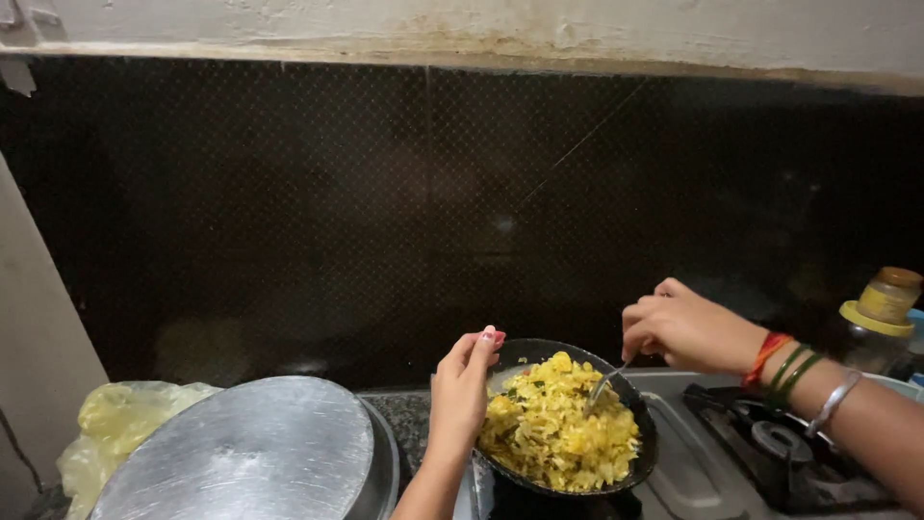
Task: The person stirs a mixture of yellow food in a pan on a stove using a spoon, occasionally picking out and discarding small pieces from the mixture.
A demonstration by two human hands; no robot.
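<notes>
- We look down at a stove, where one black bowl [643,453] sits tilted, heaped with yellow flattened-rice food [558,424] flecked with green.
- Our left hand [464,385] is closed on the bowl's near-left rim, fingers curled over the edge, steadying it.
- Our right hand [679,325] is closed around the handle of one metal spoon [602,385], pinched near its top; the spoon's tip is buried in the food at the right side of the heap.
- To stir well, we judge it best to keep the left grip firm on the rim and move the spoon in short, shallow strokes, because the food is piled close to the bowl's edge and could spill.
- To the left, just beside the bowl, stands one large steel pot covered by a flat steel lid [241,453]; one yellow plastic bag [120,424] lies beyond it.
- At the right we count one gas burner [775,443] and one jar with a yellow lid [881,313].
- Several bangles [794,376] circle our right wrist.
</notes>
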